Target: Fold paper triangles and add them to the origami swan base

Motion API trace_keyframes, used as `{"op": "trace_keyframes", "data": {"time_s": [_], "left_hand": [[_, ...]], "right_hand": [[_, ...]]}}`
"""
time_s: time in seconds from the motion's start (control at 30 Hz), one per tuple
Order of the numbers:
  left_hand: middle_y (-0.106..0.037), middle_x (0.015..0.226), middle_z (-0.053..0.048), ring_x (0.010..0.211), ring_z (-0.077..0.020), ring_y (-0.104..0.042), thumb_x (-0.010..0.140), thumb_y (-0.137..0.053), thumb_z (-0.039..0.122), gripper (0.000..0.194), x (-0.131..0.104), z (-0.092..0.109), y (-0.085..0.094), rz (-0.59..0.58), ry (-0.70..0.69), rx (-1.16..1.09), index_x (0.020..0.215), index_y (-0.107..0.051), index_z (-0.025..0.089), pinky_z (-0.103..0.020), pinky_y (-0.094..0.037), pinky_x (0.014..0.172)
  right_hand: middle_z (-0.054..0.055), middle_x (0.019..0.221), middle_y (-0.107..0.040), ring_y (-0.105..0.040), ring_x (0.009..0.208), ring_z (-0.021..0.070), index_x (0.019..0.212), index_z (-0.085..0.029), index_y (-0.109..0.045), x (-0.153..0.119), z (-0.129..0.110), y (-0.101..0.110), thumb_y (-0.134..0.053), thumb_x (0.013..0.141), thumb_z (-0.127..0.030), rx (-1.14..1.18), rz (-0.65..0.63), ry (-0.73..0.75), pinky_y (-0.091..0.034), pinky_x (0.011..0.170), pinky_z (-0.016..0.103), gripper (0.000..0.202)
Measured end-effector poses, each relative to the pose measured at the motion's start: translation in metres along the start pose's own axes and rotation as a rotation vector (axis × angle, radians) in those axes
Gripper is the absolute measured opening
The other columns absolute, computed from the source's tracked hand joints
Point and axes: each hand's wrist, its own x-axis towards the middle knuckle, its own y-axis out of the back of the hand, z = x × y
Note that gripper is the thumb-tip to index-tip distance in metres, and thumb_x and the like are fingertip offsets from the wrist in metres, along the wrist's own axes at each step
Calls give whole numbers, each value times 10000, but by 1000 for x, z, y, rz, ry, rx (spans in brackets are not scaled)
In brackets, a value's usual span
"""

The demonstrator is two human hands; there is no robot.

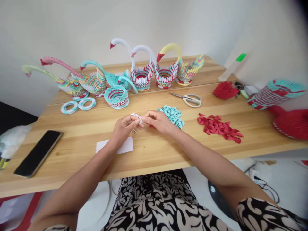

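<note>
Between the fingertips of both hands is a small folded white paper piece (136,115), above the middle of the wooden table. My left hand (125,127) pinches it from the left, and my right hand (156,120) pinches it from the right; the fingers partly cover it. White paper sheets (126,146) lie under my left forearm. A small white folded bit (134,131) rests just below the hands. Turquoise folded paper triangles (173,115) are heaped just behind my right hand, with a little red paper showing beside it.
Several paper swans (141,75) stand along the back of the table (149,166). Two paper rings (69,107) and a turquoise paper basket (117,97) sit at left. Scissors (191,100), red paper triangles (218,126) and a red paper model (292,123) are at right. A phone (38,154) lies near the left edge.
</note>
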Motion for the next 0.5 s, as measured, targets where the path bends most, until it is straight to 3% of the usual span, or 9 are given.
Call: {"op": "trace_keyframes", "data": {"time_s": [0.13,0.5], "left_hand": [[-736,773,-66,691,-176,-676,778,-729,432,286,0,-4,-1,62,-13,17,813,-662,157,-259,-507,617],[-746,777,-57,730,-197,-705,774,-721,403,305,-4,-1,-7,149,-85,127,943,-601,179,-238,-507,560]], "right_hand": [[22,750,-601,-551,698,127,845,-156,-631,0,-3,2,-557,843,-644,79,19,-80,-430,565,216,494],[33,828,-685,-569,680,112,980,-147,-667,0,-5,-2,-658,800,-396,69,30,-56,-453,611,232,307]]}}
